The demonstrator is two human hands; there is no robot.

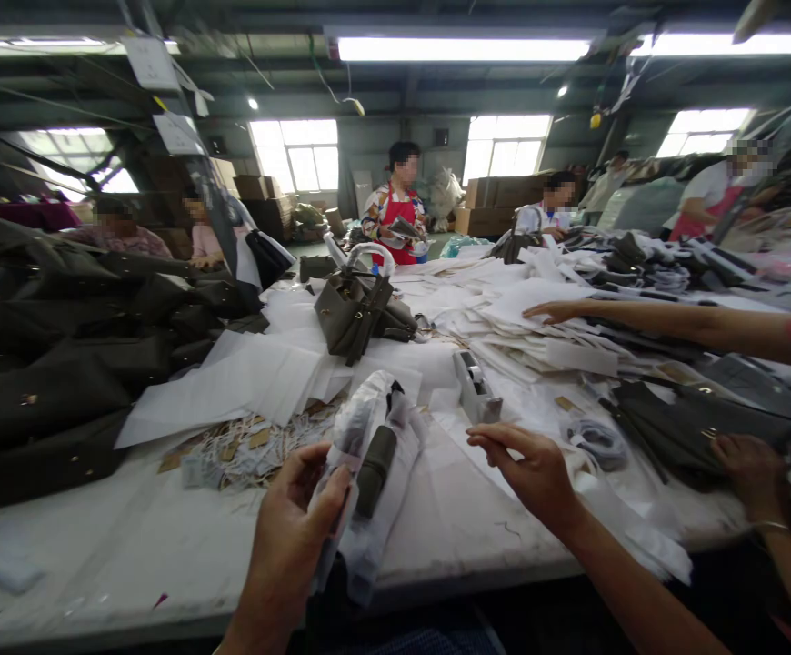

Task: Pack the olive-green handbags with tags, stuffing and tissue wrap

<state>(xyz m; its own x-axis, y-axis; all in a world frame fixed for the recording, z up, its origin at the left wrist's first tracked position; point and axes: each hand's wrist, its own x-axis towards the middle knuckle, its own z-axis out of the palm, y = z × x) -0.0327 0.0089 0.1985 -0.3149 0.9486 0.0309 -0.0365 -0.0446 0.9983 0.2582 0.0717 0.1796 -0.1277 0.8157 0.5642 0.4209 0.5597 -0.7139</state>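
Note:
My left hand (300,509) is closed round a dark olive bag strap (376,468), folded and wrapped in thin whitish sheeting (361,414). The bundle is held tilted over the table's front edge. My right hand (532,468) is to the right of it, thumb and fingers drawn together in a pinch; anything between the fingertips is too small to make out. Just beyond those fingertips stands a grey tape dispenser (475,389). Behind the bundle, a dark handbag (355,309) with a white-wrapped handle sits upright.
Dark bags (61,364) are piled at left. White sheets (232,377) and stringed tags (252,450) lie before me. At right, a co-worker's arm (675,318) reaches across and another hand (750,468) rests on a dark bag (695,423). A person in a red apron (402,218) stands opposite.

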